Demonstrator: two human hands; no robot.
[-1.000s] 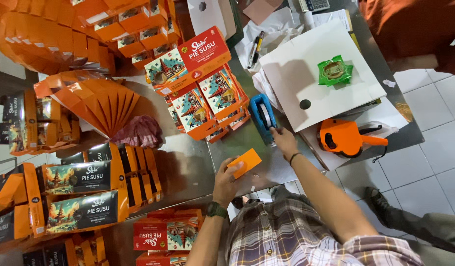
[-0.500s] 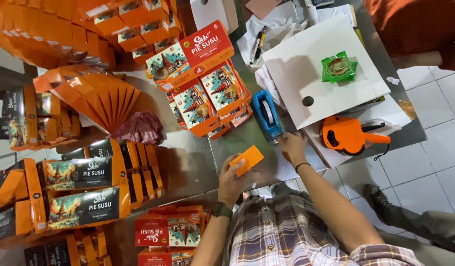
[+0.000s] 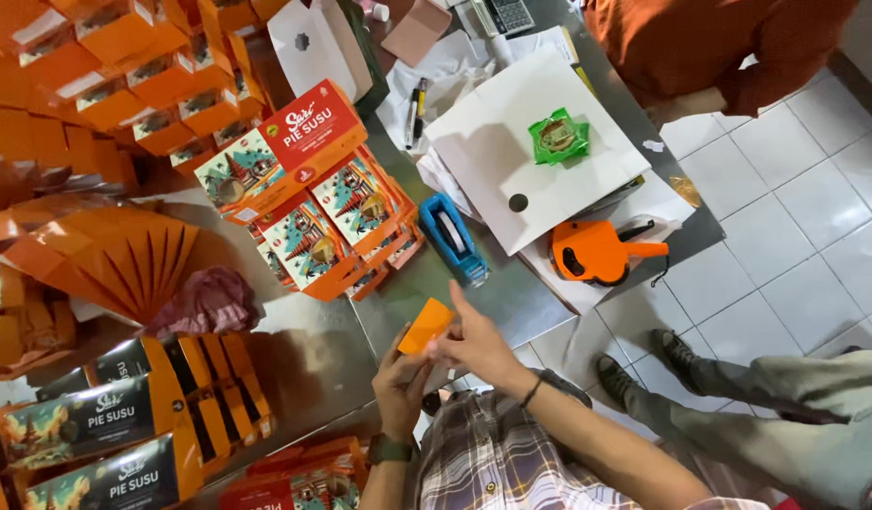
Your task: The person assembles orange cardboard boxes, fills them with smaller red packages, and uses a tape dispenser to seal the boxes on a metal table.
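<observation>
Head view: both hands, left hand (image 3: pixel 401 378) gripping and right hand (image 3: pixel 478 345) pinching, hold a small orange box (image 3: pixel 426 326) just below the blue tape dispenser (image 3: pixel 455 238), sealing apparently unfinished.

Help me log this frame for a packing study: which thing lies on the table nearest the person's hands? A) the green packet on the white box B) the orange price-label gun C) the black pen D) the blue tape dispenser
D: the blue tape dispenser lies just beyond the right hand and left hand, which together hold a small orange box; the other three lie farther off.
</observation>
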